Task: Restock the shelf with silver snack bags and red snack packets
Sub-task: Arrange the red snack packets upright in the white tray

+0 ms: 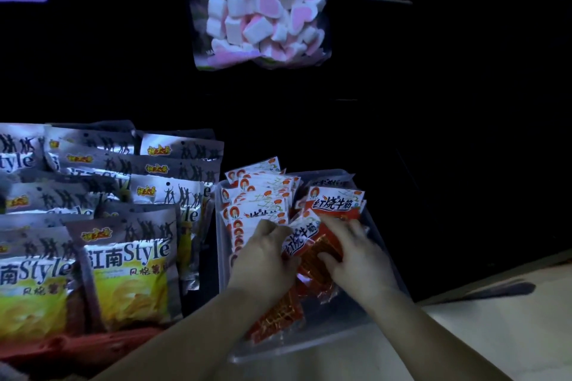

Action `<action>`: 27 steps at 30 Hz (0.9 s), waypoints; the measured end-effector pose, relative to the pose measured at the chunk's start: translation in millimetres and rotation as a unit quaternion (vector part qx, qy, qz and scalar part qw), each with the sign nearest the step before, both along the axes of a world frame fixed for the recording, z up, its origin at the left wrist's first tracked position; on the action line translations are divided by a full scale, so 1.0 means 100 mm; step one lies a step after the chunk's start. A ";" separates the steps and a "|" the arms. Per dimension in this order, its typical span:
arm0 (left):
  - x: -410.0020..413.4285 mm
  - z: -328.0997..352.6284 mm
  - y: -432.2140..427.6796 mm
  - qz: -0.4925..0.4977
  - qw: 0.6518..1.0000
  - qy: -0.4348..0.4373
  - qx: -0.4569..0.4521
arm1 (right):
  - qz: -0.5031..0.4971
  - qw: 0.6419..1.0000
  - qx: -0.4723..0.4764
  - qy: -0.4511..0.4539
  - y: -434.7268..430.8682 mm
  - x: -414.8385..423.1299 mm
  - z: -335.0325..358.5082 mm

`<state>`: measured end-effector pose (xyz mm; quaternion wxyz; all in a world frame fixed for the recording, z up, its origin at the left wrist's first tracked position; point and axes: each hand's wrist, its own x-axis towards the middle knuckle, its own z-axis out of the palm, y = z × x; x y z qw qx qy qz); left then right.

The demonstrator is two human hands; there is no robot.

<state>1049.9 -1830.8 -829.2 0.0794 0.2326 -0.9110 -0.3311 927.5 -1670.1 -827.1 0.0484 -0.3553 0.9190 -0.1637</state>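
Red packets (pixel 335 204): stood in rows in clear bin (pixel 309 346), centre right, beside silver bags (pixel 130 272) at left. Left hand (pixel 266 254) grips one, tilted; right hand (pixel 356 254), fingers spread, presses neighbours back, likely making room to slot it in.

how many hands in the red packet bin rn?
2. Left hand grips red snack packets in the middle of the clear bin; right hand rests on packets right of it. Neither hidden.
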 end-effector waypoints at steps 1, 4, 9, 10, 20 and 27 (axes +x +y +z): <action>0.00 -0.01 0.04 -0.006 1.000 0.002 0.015 | -0.041 0.998 -0.027 -0.039 0.02 0.00 -0.02; 0.04 -0.03 0.18 -0.044 0.997 0.015 0.057 | -0.105 0.989 -0.053 -0.088 0.09 0.04 -0.04; 0.03 -0.03 0.18 -0.111 0.982 0.011 0.154 | 0.022 0.993 0.073 0.086 0.18 0.07 0.03; 0.04 -0.03 0.19 -0.122 0.975 0.013 0.184 | 0.057 0.988 0.100 0.101 0.17 0.07 0.03; 0.54 0.01 0.41 -0.063 0.989 -0.090 0.095 | 0.037 0.996 0.069 0.053 0.11 0.00 0.05; 0.64 0.11 0.10 -0.115 0.988 -0.089 0.040 | 0.116 0.964 0.183 0.152 -0.11 0.03 0.19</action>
